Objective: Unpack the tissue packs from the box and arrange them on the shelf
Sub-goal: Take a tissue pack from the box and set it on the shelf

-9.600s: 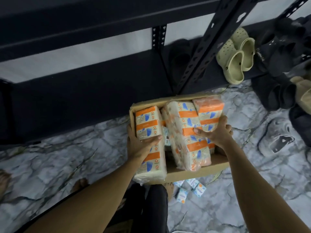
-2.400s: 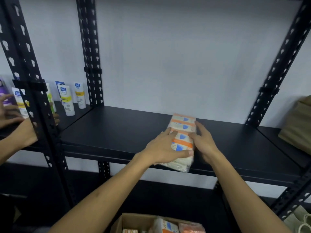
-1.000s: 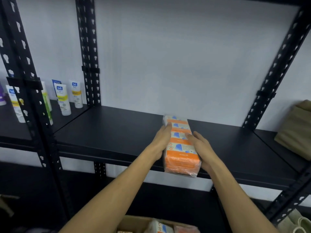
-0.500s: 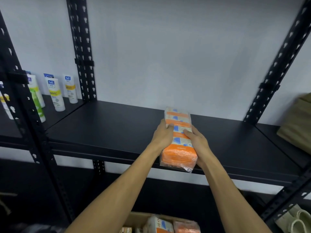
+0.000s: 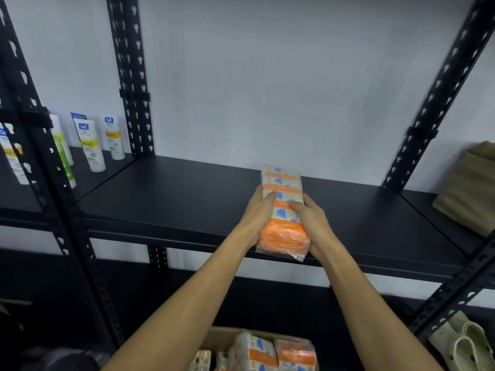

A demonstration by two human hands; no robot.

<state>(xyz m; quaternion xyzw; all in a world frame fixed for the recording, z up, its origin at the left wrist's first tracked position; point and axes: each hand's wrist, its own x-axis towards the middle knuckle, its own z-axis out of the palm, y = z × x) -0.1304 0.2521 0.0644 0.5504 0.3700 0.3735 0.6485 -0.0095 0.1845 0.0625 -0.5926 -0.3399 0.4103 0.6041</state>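
The left hand (image 5: 261,212) clasps the tissue pack's (image 5: 284,210) left flank, fingers curled over its top; the pack lies on the black shelf (image 5: 171,199), long axis running toward the wall, near end overhanging the front edge; the right hand (image 5: 312,223) grips its right side, equally near

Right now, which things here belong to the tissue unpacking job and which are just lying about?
Job:
tissue pack, held on both sides by left hand and right hand
black shelf
box with more packs

Lying about:
tubes
khaki bag
clogs
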